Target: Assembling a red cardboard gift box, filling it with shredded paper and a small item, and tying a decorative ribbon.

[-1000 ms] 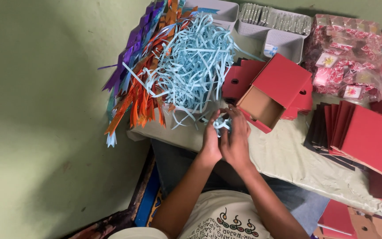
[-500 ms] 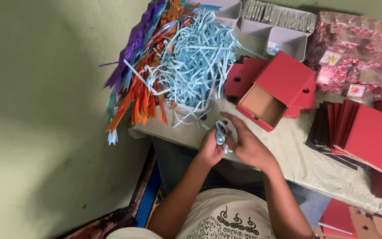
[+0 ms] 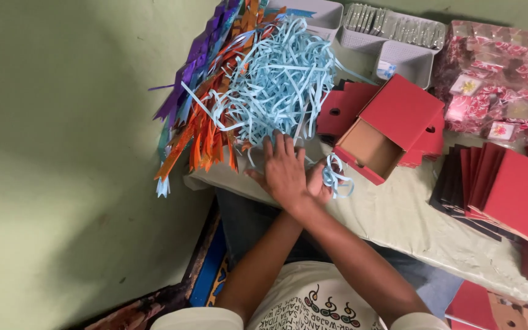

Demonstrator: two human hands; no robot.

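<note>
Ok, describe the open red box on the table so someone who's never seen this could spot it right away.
Start at the big pile of pale blue paper shreds on the cloth-covered table. Just right of it, beside the hands, sits the open red box. Unlike the flat red pieces stacked around it, it is assembled, showing a bare brown cardboard inside.

Single view, head-worn camera. It looks steeply down from above the person's chest onto the near edge of the table, close enough that both forearms fill the lower middle. The frame is tilted, so the table runs diagonally from upper left to lower right. Green floor fills the left half. No second view overlaps.
</note>
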